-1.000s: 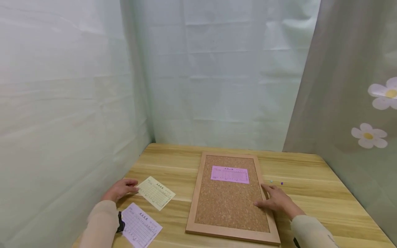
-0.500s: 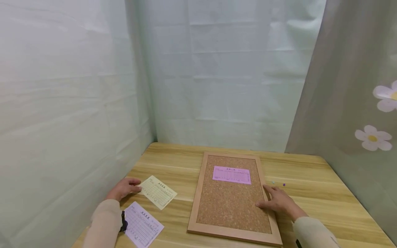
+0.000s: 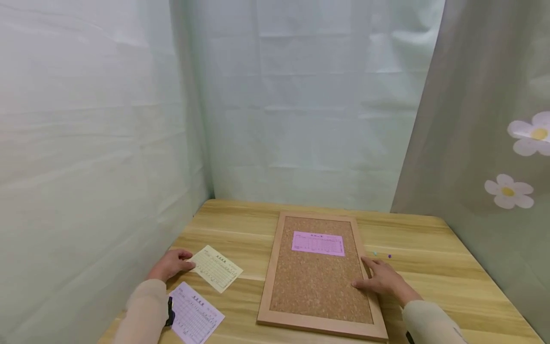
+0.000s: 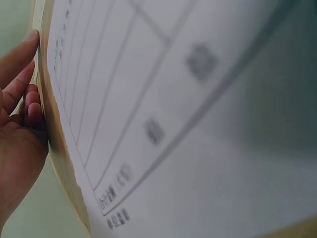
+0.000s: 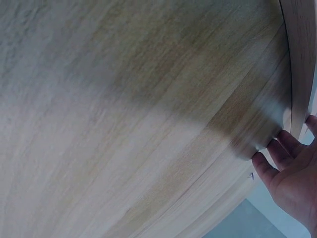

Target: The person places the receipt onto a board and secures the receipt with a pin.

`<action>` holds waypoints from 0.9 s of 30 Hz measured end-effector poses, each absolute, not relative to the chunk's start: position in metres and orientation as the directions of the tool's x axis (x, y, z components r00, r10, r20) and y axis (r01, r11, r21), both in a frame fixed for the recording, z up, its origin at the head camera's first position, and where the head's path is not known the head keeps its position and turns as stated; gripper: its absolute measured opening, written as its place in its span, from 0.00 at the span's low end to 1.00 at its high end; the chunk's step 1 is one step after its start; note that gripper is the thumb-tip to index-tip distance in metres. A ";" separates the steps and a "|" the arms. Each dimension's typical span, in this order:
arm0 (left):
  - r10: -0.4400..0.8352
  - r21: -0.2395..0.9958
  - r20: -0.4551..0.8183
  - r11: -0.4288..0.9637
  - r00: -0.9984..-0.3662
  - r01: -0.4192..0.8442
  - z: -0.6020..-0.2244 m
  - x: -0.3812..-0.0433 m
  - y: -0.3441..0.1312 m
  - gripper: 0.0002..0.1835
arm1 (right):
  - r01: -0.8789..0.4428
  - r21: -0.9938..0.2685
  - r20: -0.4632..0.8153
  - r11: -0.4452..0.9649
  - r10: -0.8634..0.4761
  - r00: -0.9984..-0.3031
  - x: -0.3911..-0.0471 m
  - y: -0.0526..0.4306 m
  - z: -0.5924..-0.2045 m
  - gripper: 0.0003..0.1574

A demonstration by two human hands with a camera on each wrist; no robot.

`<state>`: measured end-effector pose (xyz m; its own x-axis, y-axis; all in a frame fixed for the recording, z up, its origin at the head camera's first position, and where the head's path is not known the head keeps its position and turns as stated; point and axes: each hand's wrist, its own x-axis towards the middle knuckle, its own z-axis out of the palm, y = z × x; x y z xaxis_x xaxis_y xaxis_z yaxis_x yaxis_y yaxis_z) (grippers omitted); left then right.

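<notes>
My left hand (image 3: 171, 265) lies on the table with its thumb over the left corner of a yellow printed slip (image 3: 218, 270). The slip lies flat. Below it a lilac printed slip (image 3: 195, 313) reaches under my left wrist, and its form fills much of the left wrist view. My right hand (image 3: 382, 279) rests across the right edge of a wood-framed corkboard (image 3: 320, 286), thumb over the cork. In the right wrist view its fingertips (image 5: 262, 166) touch the tabletop beside the frame. A pink slip (image 3: 319, 243) lies on the upper cork.
Two tiny pieces, one light blue (image 3: 375, 253) and one purple (image 3: 389, 256), lie on the wooden table (image 3: 438, 286) just right of the board. Pale cloth (image 3: 309, 105) hangs behind the table and along both sides.
The left thumb has come slightly further over the corner of the yellow slip. The right hand and the corkboard stay put; the head view shifts a little.
</notes>
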<state>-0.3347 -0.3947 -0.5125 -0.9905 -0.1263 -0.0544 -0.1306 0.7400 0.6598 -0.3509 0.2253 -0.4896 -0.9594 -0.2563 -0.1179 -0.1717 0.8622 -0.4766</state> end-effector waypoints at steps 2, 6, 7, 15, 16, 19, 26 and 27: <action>-0.140 0.658 -0.065 0.739 -0.988 -0.148 -0.514 -0.336 -0.394 0.24 | -0.168 -0.479 -0.119 0.862 -0.254 -0.960 -0.351 0.226 -0.490 0.63; -0.153 0.652 -0.067 0.741 -0.986 -0.159 -0.514 -0.337 -0.393 0.24 | -0.162 -0.485 -0.115 0.859 -0.247 -0.962 -0.350 0.226 -0.491 0.63; -0.157 0.650 -0.069 0.742 -0.985 -0.163 -0.514 -0.337 -0.392 0.23 | -0.163 -0.484 -0.112 0.860 -0.246 -0.963 -0.350 0.226 -0.492 0.63; -0.215 0.640 -0.113 0.731 -0.970 -0.237 -0.511 -0.336 -0.388 0.20 | -0.152 -0.489 -0.115 0.859 -0.236 -0.965 -0.351 0.226 -0.494 0.64; -0.218 0.641 -0.114 0.729 -0.969 -0.240 -0.510 -0.336 -0.388 0.20 | -0.149 -0.490 -0.117 0.859 -0.234 -0.965 -0.351 0.225 -0.494 0.64; -0.217 0.646 -0.112 0.726 -0.970 -0.237 -0.509 -0.336 -0.388 0.19 | -0.142 -0.494 -0.124 0.858 -0.231 -0.965 -0.351 0.224 -0.493 0.64; -0.203 0.643 -0.148 0.724 -0.968 -0.250 -0.504 -0.338 -0.389 0.21 | -0.141 -0.491 -0.129 0.860 -0.232 -0.964 -0.350 0.226 -0.491 0.65; -0.205 0.642 -0.153 0.723 -0.967 -0.255 -0.504 -0.338 -0.388 0.22 | -0.144 -0.490 -0.126 0.860 -0.234 -0.964 -0.349 0.226 -0.491 0.64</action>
